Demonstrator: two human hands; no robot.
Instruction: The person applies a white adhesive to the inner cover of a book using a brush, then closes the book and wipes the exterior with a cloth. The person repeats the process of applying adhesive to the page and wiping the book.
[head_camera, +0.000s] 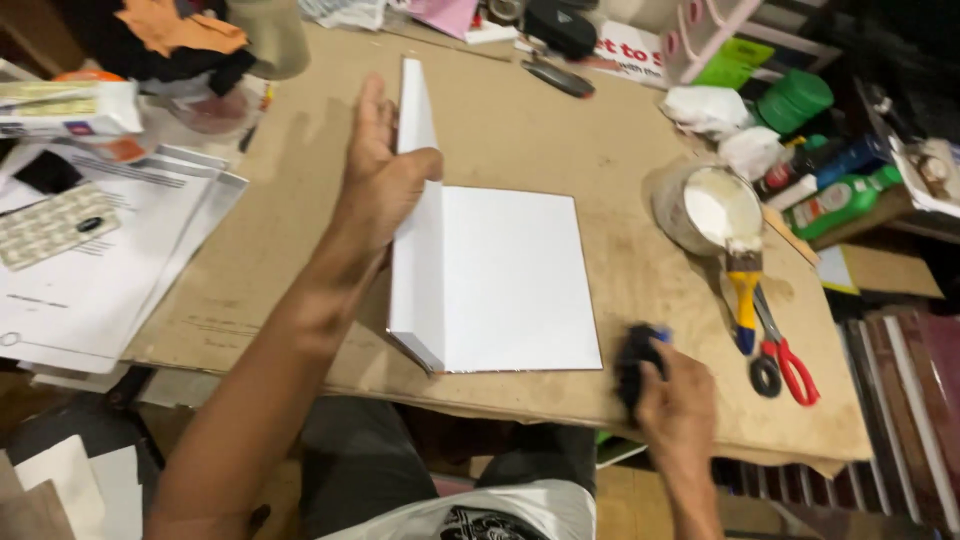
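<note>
**White board held upright, dark block gripped at the counter's edge**

The left hand (385, 175) holds one leaf of the folded white board (490, 285) upright, fingers stretched flat against its far side and thumb hooked over the top edge at 12 o'clock. The other leaf lies flat mid-counter (560, 130). Down at 5 o'clock, the right hand (675, 400) curls tight around a dark block (635, 365) just off the board's near corner.

The risk, as it looks: that upright leaf rests on thumb pressure alone, so a slackened grip could let it flop shut or fall open. At 3 o'clock the open tub of white paste (705, 205) sits with a yellow-handled brush (742, 295) across its rim, red scissors (785, 360) just beside; a careless elbow there could smear the clean sheet.
</note>
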